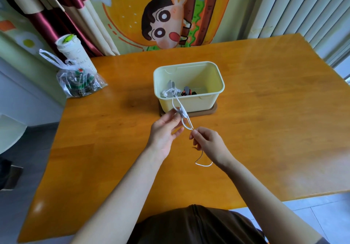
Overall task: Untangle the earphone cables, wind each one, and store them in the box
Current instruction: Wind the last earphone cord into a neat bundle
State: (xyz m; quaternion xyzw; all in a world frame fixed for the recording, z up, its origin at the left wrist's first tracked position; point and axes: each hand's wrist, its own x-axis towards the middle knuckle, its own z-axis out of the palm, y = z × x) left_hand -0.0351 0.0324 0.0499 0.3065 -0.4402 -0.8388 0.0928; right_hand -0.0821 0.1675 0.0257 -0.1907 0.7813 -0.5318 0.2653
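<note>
A pale yellow box (pixel 206 99) stands on a brown lid in the middle of the wooden table. A white earphone cable (pixel 178 102) runs from inside the box over its front rim down to my hands. My left hand (pixel 165 130) pinches the cable at its inline remote, just in front of the box. My right hand (pixel 208 143) pinches the cable lower down, and a loose loop of it (pixel 203 163) hangs under that hand. White earbuds (pixel 167 92) and a dark, red-marked earphone bundle (pixel 186 92) lie in the box.
A clear plastic bag (pixel 79 82) with dark contents sits at the table's far left corner, a white cup (pixel 73 52) behind it. Curtains and a cartoon cloth hang behind the table. The table's near edge is close to my body.
</note>
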